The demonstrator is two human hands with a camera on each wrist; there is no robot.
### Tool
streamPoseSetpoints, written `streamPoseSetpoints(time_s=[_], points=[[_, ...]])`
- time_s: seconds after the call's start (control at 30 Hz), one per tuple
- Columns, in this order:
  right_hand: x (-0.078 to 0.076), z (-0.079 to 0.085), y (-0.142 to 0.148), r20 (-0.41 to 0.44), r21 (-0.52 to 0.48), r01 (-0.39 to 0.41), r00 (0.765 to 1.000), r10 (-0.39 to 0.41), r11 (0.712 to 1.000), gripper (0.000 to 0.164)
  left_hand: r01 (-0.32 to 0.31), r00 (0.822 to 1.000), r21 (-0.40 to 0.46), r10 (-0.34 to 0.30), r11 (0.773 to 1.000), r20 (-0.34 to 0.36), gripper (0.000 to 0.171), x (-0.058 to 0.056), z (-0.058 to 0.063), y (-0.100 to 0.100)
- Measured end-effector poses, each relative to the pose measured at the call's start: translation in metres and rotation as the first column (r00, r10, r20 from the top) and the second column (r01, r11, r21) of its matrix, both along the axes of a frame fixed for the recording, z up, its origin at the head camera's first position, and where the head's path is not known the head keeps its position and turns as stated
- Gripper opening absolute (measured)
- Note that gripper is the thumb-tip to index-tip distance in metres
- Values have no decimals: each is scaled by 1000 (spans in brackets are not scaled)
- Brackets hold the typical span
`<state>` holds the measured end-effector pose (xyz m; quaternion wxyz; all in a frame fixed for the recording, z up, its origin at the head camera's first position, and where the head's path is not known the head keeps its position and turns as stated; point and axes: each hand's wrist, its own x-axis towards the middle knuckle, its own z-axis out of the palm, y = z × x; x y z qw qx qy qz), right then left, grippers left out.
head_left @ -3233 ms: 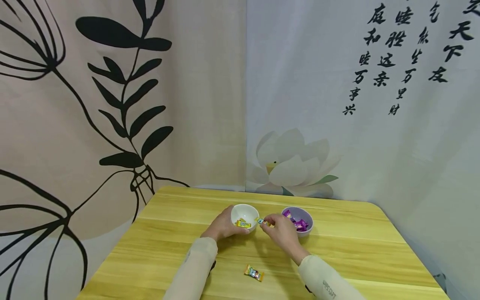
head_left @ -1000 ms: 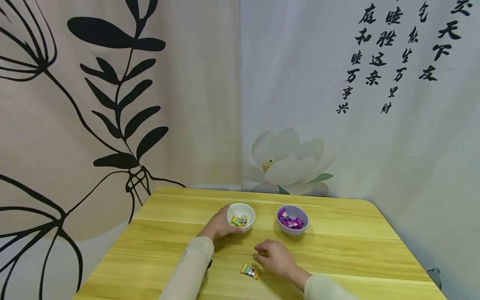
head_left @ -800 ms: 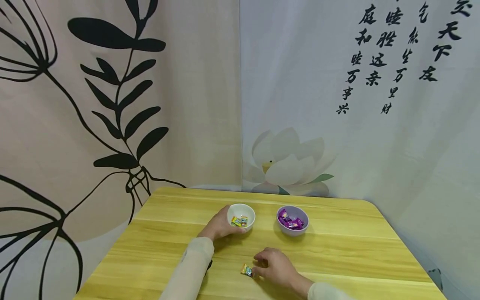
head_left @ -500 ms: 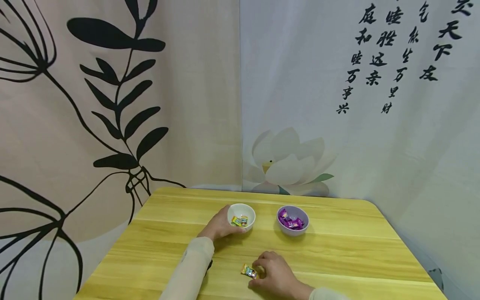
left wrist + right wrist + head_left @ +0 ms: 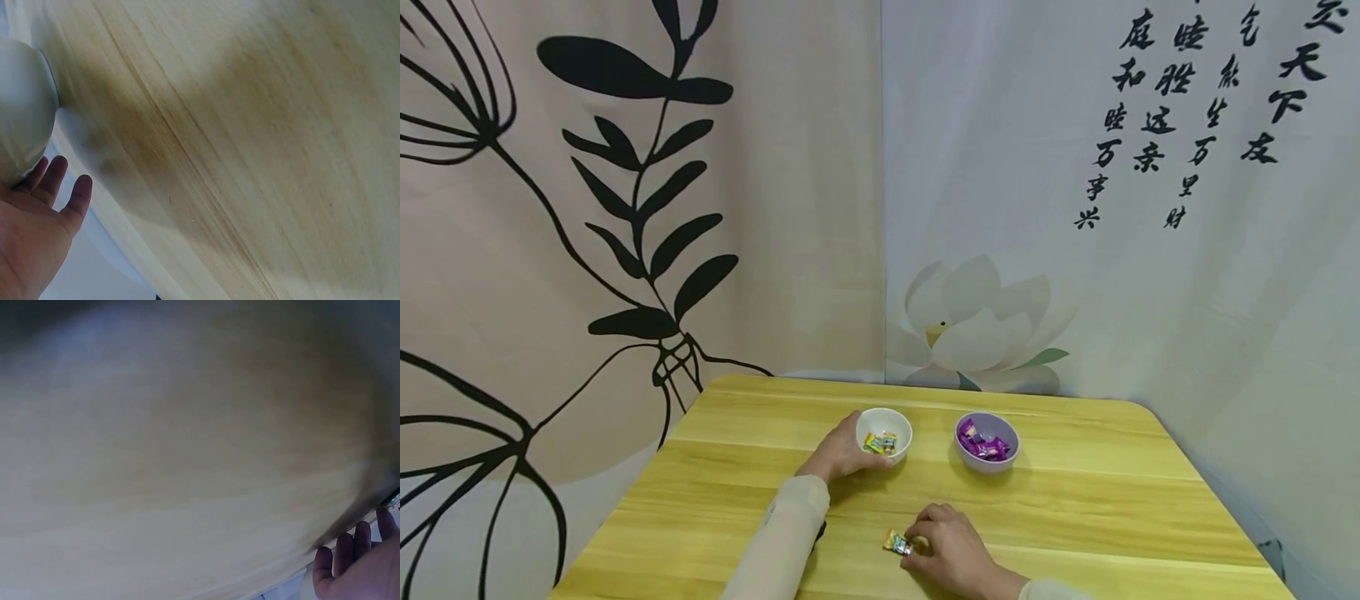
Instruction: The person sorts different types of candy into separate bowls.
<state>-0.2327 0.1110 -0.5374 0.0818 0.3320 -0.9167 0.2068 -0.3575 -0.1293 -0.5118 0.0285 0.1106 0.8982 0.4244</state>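
My left hand point(image 5: 842, 448) holds the white bowl point(image 5: 904, 448) at its left side, thumb along the front and fingers behind. Yellow wrapped candies point(image 5: 880, 443) lie inside that bowl. In the left wrist view the hand point(image 5: 37, 231) has its fingertips against the underside of the bowl point(image 5: 25, 106). On the table nearer to me, my right hand point(image 5: 951, 550) pinches the right end of a yellow wrapped candy point(image 5: 896, 542) between thumb and curled fingers. The right wrist view shows only part of this hand point(image 5: 365, 565), at its lower right corner.
A purple bowl point(image 5: 988, 467) with several purple wrapped candies point(image 5: 987, 447) stands right of the white bowl. The wooden table point(image 5: 1075, 483) ends at the back against a printed curtain point(image 5: 820, 208).
Earlier my right hand held a yellow candy beside the white bowl. It has since come down towards me to the candy on the table. My left hand has stayed at the white bowl.
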Motion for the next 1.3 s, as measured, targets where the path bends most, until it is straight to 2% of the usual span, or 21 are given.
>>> streamPoseSetpoints(time_s=[0.13, 0.27, 0.53, 0.73, 0.97, 1.17, 1.3], points=[[-2, -1, 0, -54, -14, -22, 998, 21, 1000, 19, -7, 1000, -4, 7, 1000, -2, 95, 0, -1, -1], [-4, -2, -1, -90, -10, -30, 995, 29, 999, 17, -4, 1000, 1, 4, 1000, -8, 95, -1, -2, -1], [-7, -3, -3, -62, -39, -17, 998, 15, 999, 17, 11, 1000, 6, -11, 1000, -9, 92, 1, -2, -2], [-14, 1, -2, 5, -67, 22, 1000, -22, 997, 17, 9, 1000, 22, -8, 1000, -11, 94, 0, -3, -1], [-23, 12, -2, -10, -128, 60, 998, -61, 990, 17, 12, 1000, 15, -12, 1000, -10, 95, -1, -3, -1], [-36, 22, -1, 25, -199, 154, 988, -152, 968, 14, 32, 999, 16, -32, 999, -23, 97, 0, -1, -1], [-46, 27, -1, 4, -242, 203, 978, -209, 949, 11, 38, 999, 19, -37, 999, -25, 96, 1, 0, -1]])
